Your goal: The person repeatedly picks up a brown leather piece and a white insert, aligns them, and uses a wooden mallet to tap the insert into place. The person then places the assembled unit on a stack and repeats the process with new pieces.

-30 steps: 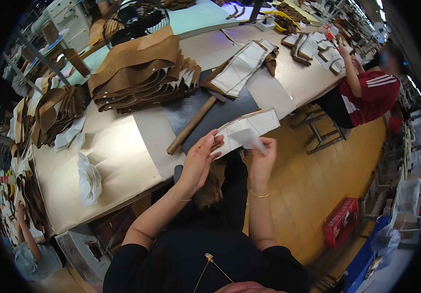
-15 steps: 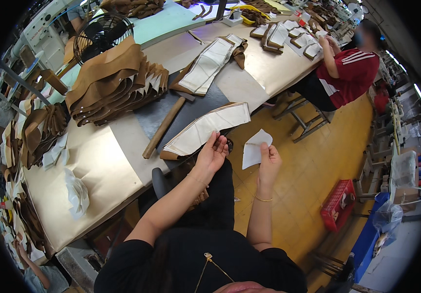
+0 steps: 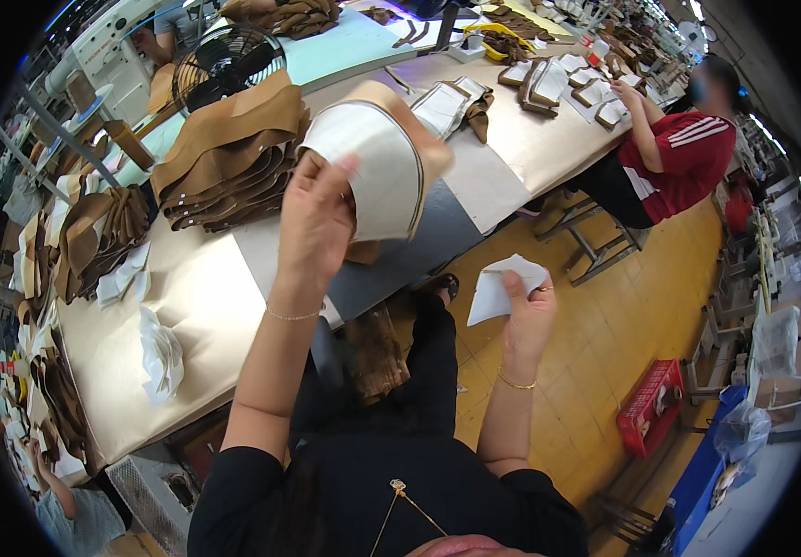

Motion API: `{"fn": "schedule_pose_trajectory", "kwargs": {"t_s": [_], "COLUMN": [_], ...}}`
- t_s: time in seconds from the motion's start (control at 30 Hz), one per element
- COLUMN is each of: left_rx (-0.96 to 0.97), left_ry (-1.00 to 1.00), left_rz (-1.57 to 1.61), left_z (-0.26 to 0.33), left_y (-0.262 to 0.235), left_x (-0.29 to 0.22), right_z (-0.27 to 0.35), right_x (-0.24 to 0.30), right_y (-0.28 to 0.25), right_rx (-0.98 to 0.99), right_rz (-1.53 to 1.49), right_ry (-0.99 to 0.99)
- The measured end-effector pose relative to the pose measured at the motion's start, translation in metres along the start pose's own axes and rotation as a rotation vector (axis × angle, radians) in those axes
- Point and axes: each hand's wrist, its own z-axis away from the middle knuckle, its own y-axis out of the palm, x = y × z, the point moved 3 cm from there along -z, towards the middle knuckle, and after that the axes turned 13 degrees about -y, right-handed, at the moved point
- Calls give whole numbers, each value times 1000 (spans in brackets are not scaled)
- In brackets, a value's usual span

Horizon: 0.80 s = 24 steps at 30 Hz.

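My left hand (image 3: 319, 218) is closed on the edge of a curved brown leather panel with white lining (image 3: 372, 167), lifted above the table and slightly blurred. Below it lies a dark grey board (image 3: 428, 243), with a bit of brown leather showing under the panel. My right hand (image 3: 527, 311) pinches a small white sheet (image 3: 495, 295) between thumb and fingers, off the table's edge and above the floor. Beyond the raised panel, another white-lined leather piece (image 3: 444, 107) rests on the table, partly covered.
Left of the panel stands a tall stack of brown leather pieces (image 3: 224, 153), with a black fan (image 3: 228, 67) behind. White sheets (image 3: 159, 357) lie at the table's left. A person in a red shirt (image 3: 693, 153) sits at the far right. On the floor is a red basket (image 3: 649, 408).
My left hand has gone from open beside the table edge to gripping a white-lined leather panel, raised up and leftward. My right hand still holds the white sheet, now bent more.
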Motion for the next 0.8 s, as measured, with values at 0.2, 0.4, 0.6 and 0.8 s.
{"fn": "schedule_pose_trajectory", "kwargs": {"t_s": [0.2, 0.4, 0.6, 0.8], "left_rx": [-124, -121, -29, -197], "left_ry": [-478, -524, -467, -381], "left_rz": [-1, 38, 133, -125], "left_z": [55, 96, 103, 103], "left_y": [-63, -72, -77, -59], "left_x": [88, 116, 117, 115], "right_z": [32, 51, 58, 59], "right_x": [-25, -36, -28, -23], "right_y": [45, 59, 65, 67], "right_rx": [199, 342, 370, 398], "right_rz": [106, 493, 592, 689], "right_ry": [74, 96, 36, -6]}}
